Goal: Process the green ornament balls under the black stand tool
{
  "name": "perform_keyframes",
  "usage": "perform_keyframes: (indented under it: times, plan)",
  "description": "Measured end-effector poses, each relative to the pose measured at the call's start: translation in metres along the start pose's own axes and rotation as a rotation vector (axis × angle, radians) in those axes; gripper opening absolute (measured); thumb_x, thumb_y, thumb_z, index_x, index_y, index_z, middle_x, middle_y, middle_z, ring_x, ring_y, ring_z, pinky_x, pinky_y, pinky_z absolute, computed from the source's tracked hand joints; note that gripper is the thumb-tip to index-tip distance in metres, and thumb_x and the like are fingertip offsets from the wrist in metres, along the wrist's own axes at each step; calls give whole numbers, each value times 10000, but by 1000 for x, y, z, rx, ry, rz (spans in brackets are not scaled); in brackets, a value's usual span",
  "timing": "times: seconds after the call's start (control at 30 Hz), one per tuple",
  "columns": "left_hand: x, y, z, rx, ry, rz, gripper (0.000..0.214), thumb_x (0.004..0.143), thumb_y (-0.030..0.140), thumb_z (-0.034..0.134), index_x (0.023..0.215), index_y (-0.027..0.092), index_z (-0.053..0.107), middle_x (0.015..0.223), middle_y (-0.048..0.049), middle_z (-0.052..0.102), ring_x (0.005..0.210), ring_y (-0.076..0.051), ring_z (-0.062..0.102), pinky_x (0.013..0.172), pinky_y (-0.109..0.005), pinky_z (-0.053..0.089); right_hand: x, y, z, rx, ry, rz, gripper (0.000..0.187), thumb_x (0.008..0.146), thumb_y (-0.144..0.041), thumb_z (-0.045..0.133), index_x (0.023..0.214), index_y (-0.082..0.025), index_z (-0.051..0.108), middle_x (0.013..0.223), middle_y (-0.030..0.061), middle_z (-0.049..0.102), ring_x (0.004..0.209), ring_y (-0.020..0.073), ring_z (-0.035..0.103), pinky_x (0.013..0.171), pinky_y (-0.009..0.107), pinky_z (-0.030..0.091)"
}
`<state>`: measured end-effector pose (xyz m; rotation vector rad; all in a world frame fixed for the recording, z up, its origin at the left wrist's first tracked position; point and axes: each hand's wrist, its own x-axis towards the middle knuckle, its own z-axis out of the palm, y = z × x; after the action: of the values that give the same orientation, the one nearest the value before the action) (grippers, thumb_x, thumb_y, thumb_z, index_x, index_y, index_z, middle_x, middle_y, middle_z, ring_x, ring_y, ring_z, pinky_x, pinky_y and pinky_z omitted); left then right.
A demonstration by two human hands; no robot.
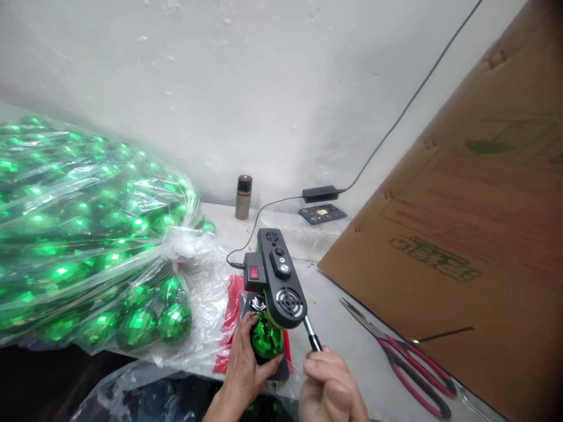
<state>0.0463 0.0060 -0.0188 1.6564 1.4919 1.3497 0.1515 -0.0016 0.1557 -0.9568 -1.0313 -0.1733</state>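
Under the head of a small black bench machine (pixel 276 258), my left hand (pixel 241 366) is closed around a shiny green faceted ball ornament (pixel 267 339). The machine's head hides the ball's top, so I cannot tell whether they touch. My right hand (pixel 333 384) has its fingers wrapped at the black-tipped end of a metal lever (pixel 313 335) on the machine's right side. A dark base plate (pixel 281 370) and red tape (pixel 231 319) show beneath the machine. Another green ball (pixel 266 405) is partly visible below my left hand.
A clear plastic bag (pixel 101 234) of green balls fills the left. Scissors (pixel 409 363) lie at right beside a large cardboard box (pixel 466 223). A spray can (pixel 243 198), power adapter (pixel 323 193) and phone (pixel 322 213) stand or lie near the wall; a cable (pixel 264 206) reaches the machine.
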Motion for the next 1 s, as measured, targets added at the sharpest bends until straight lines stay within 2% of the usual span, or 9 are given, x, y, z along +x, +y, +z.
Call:
perform_keyframes:
  times: [0.23, 0.37, 0.5, 0.6, 0.7, 0.77, 0.87, 0.93, 1.0]
  plan:
    - [0, -3, 2, 38, 1, 20, 787, 764, 311, 915, 1463, 198, 573, 1559, -244, 652, 1461, -458, 662, 1200, -719, 567, -5, 8, -4, 27, -56, -61, 431, 1123, -303, 568, 726, -198, 699, 585, -36, 644, 424, 112, 550, 622, 318, 573]
    - [0, -3, 3, 86, 8, 37, 805, 752, 295, 908, 1470, 180, 563, 1543, -241, 667, 1444, -446, 679, 1188, -712, 582, -14, 13, -2, 38, 17, -125, 433, 1122, -320, 604, 720, -191, 701, 591, -39, 647, 468, 104, 569, 647, 293, 560]
    - [0, -3, 4, 97, 2, 41, 807, 765, 309, 902, 1481, 178, 552, 1529, -241, 679, 1435, -441, 689, 1176, -706, 595, -29, 17, 1, 21, 46, -117, 455, 1142, -325, 599, 721, -194, 709, 586, -39, 650, 476, 111, 596, 688, 309, 595]
    - [0, -2, 2, 95, 2, 58, 799, 773, 308, 895, 1480, 178, 546, 1532, -248, 676, 1436, -441, 690, 1177, -703, 595, -26, 12, 3, 20, 73, -109, 507, 1152, -361, 591, 683, -199, 696, 562, -46, 634, 458, 106, 584, 690, 301, 592]
    - [1, -1, -1, 92, -2, 62, 793, 778, 305, 887, 1480, 174, 541, 1537, -257, 671, 1441, -443, 689, 1179, -702, 593, -4, -8, 4, 53, 27, -30, 510, 1147, -348, 600, 668, -192, 682, 561, -52, 603, 423, 75, 504, 584, 251, 502]
    - [3, 1, -1, 86, -14, 57, 800, 780, 308, 886, 1487, 172, 539, 1540, -254, 671, 1453, -445, 679, 1190, -703, 584, 15, -27, 4, 28, -79, 159, 446, 1120, -355, 651, 711, -187, 713, 620, -33, 635, 472, 73, 532, 512, 229, 404]
    - [8, 4, -2, 79, -25, 51, 808, 786, 310, 889, 1499, 178, 532, 1536, -244, 676, 1461, -441, 676, 1197, -694, 583, 34, -50, 5, -66, -135, 406, 491, 1126, -477, 625, 744, -189, 735, 632, -26, 635, 505, 82, 542, 542, 234, 418]
    - [8, 6, -6, 75, -27, 52, 815, 782, 309, 905, 1495, 188, 528, 1516, -233, 692, 1438, -433, 697, 1179, -675, 606, 37, -56, 4, -71, -132, 460, 533, 1138, -514, 586, 747, -187, 742, 654, -11, 655, 521, 94, 550, 568, 241, 441]
    - [1, 5, -16, 79, -6, 70, 851, 783, 313, 937, 1512, 206, 513, 1502, -223, 703, 1411, -421, 720, 1148, -641, 638, 35, -53, 1, -48, -138, 429, 516, 1141, -491, 589, 756, -186, 746, 689, 2, 683, 540, 99, 563, 570, 241, 443]
